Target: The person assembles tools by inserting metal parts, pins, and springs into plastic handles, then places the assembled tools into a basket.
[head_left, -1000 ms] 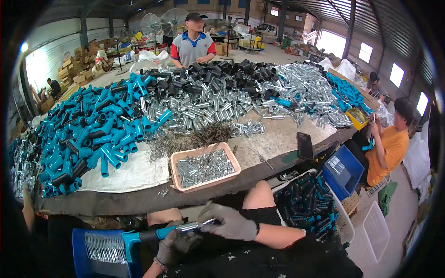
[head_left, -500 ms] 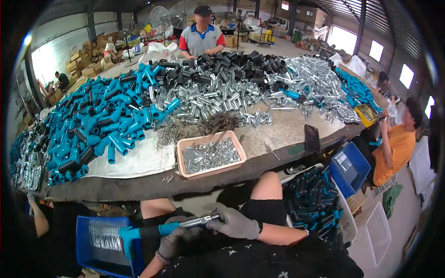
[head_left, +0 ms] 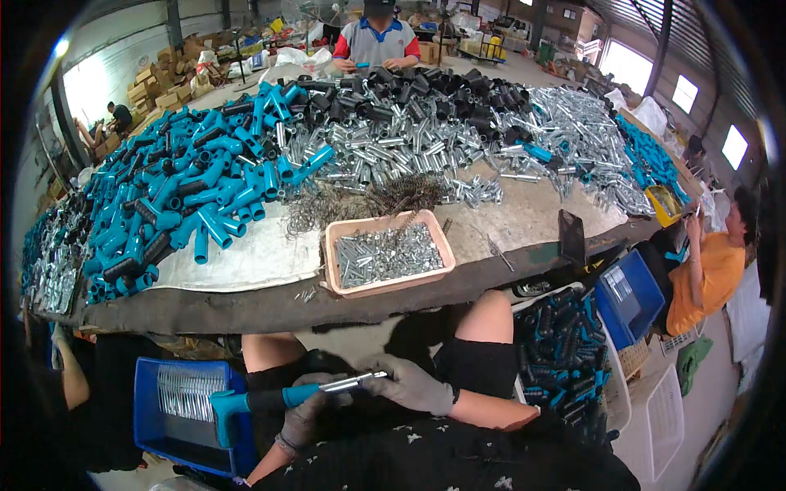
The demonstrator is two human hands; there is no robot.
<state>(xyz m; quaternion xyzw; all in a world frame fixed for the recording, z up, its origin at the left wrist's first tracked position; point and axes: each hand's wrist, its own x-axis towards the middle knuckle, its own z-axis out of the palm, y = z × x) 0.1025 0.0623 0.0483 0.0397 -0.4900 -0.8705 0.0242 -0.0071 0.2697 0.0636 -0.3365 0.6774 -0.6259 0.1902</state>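
Over my lap lies a teal and black tool handle (head_left: 282,398), bent at its left end, with a silver metal shaft (head_left: 342,382) standing out of its right end. My left hand (head_left: 303,419), in a grey glove, is closed round the handle close to the shaft. My right hand (head_left: 412,386), gloved too, has its fingers pinched at the shaft's far tip; whether a small part sits between them is hidden. Beyond my knees, a pink tray (head_left: 329,255) of small metal pins stands at the table's near edge. Dark springs (head_left: 409,195) lie tangled behind it.
Teal handles (head_left: 217,180) heap up on the table's left, metal tubes (head_left: 409,147) in the middle. Blue bins (head_left: 147,372) stand by my left leg and at the right, near a crate of black-teal handles (head_left: 565,352). Co-workers sit opposite (head_left: 381,41) and right (head_left: 716,266).
The view has shifted, so the table sits a little higher and further right. My hands keep their hold on the tool. The person opposite now has a teal piece in hand.
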